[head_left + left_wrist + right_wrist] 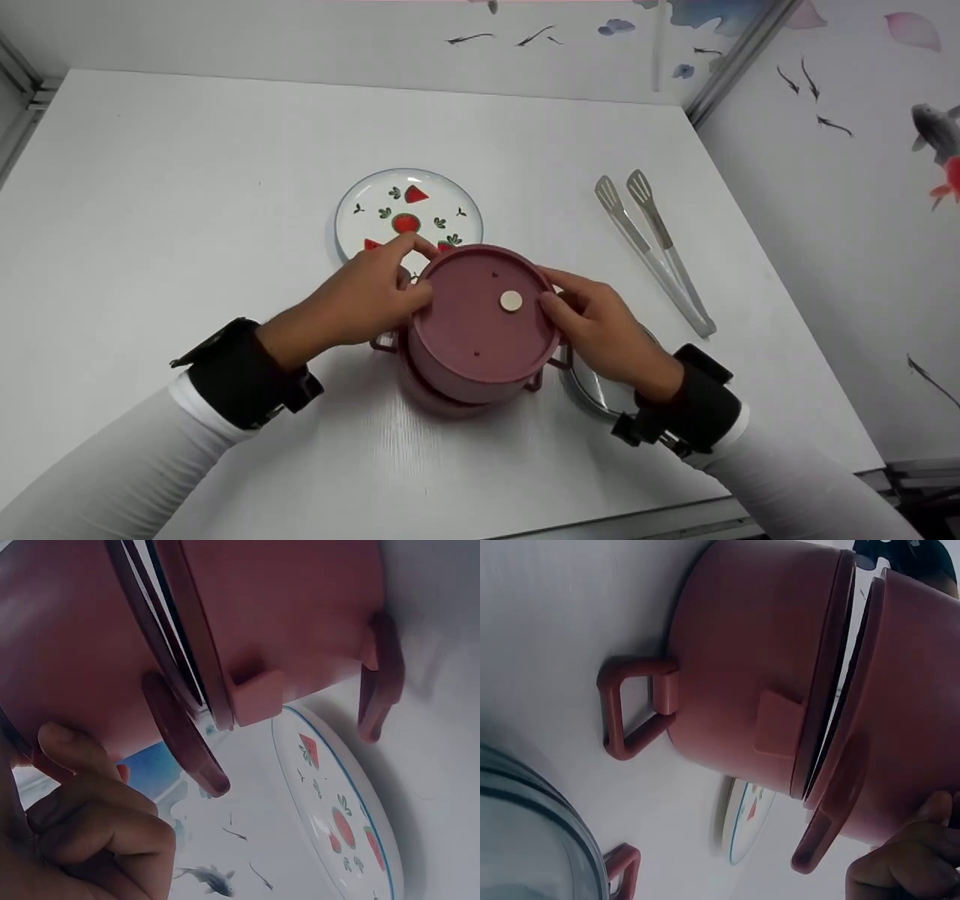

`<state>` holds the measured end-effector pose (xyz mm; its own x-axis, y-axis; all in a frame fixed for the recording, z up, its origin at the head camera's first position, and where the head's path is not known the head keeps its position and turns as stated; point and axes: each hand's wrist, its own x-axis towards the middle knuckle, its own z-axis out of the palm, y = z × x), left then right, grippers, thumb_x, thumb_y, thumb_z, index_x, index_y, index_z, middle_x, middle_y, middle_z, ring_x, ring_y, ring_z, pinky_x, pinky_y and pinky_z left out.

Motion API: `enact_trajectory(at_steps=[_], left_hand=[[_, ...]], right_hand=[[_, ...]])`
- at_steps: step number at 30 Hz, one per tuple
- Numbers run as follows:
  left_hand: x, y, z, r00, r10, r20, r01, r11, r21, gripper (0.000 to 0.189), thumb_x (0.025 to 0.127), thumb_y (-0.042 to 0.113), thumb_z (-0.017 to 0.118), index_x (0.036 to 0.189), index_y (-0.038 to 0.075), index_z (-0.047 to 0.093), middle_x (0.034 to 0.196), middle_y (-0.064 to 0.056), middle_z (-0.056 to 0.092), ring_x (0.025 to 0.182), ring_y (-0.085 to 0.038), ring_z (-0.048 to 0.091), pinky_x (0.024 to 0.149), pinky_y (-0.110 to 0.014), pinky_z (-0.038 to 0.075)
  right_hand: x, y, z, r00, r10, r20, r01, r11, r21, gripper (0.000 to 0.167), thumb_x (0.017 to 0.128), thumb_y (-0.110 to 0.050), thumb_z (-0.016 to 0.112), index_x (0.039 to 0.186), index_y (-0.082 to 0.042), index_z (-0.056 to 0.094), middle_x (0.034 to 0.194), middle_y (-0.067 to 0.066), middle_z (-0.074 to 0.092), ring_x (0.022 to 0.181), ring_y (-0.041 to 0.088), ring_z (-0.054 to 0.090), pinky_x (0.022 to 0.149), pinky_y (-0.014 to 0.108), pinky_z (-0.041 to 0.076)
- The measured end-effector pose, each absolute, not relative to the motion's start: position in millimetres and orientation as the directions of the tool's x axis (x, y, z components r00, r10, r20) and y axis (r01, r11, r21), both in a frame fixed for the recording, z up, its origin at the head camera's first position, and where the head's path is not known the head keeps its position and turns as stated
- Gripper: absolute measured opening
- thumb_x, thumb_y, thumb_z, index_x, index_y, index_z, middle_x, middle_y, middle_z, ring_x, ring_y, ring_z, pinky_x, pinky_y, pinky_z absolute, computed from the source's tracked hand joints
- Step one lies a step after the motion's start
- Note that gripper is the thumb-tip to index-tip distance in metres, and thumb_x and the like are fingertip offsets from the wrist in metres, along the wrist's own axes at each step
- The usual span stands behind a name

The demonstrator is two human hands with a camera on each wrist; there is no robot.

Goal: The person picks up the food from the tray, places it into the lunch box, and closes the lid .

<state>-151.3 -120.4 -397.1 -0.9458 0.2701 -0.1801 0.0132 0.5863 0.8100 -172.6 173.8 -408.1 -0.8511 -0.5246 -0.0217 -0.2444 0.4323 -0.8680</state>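
A dark pink pot (465, 330) is held bottom-up by both hands, its flat base with a beige disc facing the head camera. My left hand (349, 296) grips its left edge, thumb on the side of the base. On the opposite edge, my right hand (600, 322) pinches it between thumb and fingers. Directly below stands a second dark pink pot (742, 652) on the table. A narrow gap shows between the two rims in both wrist views. The upper pot's handle (187, 739) sticks out close to its rim.
Behind the pots lies a white plate (375, 199) with watermelon pictures. A glass lid (532, 847) lies on the table, partly under my right wrist in the head view. Slotted metal tongs (660, 255) lie farther right. Walls border the table (187, 187) at back and right.
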Motion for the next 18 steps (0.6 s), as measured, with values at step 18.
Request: enact_trajectory(at_steps=[18], left_hand=[[-147, -137, -408, -0.884, 0.386, -0.262, -0.058, 0.467, 0.883, 0.051, 0.093, 0.02, 0.047, 0.143, 0.025, 0.042, 0.078, -0.006, 0.065, 0.072, -0.022, 0.065, 0.069, -0.038, 0.06]], right_hand=[[-172, 158, -417, -0.844, -0.536, -0.007, -0.264, 0.427, -0.865, 0.039, 0.105, -0.02, 0.052, 0.144, -0.017, 0.055, 0.071, 0.005, 0.062, 0.062, 0.012, 0.057, 0.052, 0.023, 0.049]])
